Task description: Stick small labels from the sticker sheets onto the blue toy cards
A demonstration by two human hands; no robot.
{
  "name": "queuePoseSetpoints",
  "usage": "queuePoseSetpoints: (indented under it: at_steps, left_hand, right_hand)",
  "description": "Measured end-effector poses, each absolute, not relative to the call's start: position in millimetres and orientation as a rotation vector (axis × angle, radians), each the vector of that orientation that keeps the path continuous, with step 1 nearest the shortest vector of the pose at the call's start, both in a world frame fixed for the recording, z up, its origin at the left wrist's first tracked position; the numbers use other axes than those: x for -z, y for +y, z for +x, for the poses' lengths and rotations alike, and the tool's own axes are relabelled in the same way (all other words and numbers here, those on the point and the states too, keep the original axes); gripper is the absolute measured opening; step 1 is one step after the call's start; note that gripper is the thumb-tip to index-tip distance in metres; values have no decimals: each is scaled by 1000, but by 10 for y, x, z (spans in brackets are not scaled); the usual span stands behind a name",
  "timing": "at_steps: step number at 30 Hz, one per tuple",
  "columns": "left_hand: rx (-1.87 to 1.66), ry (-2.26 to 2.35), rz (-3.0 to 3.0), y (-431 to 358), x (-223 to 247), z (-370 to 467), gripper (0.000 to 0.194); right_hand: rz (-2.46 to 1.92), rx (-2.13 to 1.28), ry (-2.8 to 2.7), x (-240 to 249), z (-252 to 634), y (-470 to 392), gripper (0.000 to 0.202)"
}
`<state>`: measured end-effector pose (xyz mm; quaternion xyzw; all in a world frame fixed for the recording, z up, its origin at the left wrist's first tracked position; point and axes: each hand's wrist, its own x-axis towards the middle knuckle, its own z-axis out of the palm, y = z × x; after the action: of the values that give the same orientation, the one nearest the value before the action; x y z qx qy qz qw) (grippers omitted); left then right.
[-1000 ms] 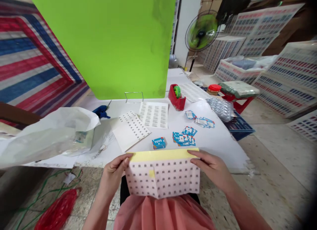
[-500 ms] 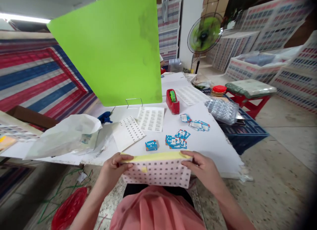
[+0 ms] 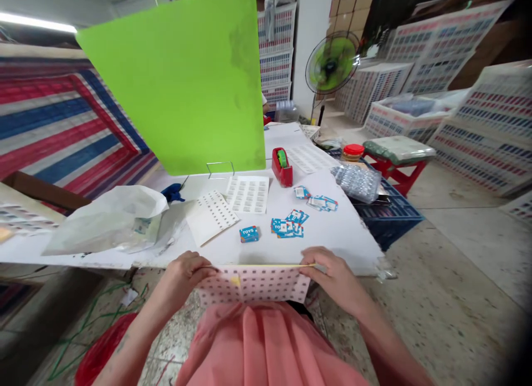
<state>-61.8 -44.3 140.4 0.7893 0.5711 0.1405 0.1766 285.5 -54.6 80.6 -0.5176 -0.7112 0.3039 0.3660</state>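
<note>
A sheet of small printed stickers, whitish with rows of dark squares, hangs upright in front of my lap at the table's near edge. My left hand pinches its upper left corner, and my right hand pinches the upper right one. Its top edge shows as a thin yellow line. A small stack of blue TOYS cards lies just beyond the sheet. To its right is a loose spread of similar blue cards, with more cards behind.
Two printed sheets lie on the white table near a red tape dispenser. A large green board stands at the back. Left is a crumpled plastic bag; right, a blue crate beside a stool.
The sheet's top edge has turned, so the yellow strip seen before is now only a thin line. Both hands still hold its corners. The view has shifted slightly.
</note>
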Motion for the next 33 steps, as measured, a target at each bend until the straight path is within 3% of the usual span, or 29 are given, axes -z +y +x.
queuePoseSetpoints:
  at_steps: [5, 10, 14, 25, 33]
  left_hand:
    - [-316, 1725, 2479, -390, -1333, -760, 21]
    - [-430, 1445, 2716, -280, -1066, -130, 39]
    - [-238, 1315, 2617, -153, -817, 192, 18]
    - [-223, 1467, 2418, 56, -470, 90, 19]
    - [-214, 1503, 2383, 122, -436, 51, 18]
  right_hand:
    - [-1398, -891, -1859, -699, 2510, -486, 19]
    - [-1404, -840, -1864, -654, 2225, -335, 17]
    - [-1447, -871, -1874, -648, 2114, -210, 14]
    - [-1556, -1199, -1720, -455, 2105, 60, 15]
    - [-1497, -779, -1966, -357, 2027, 81, 19]
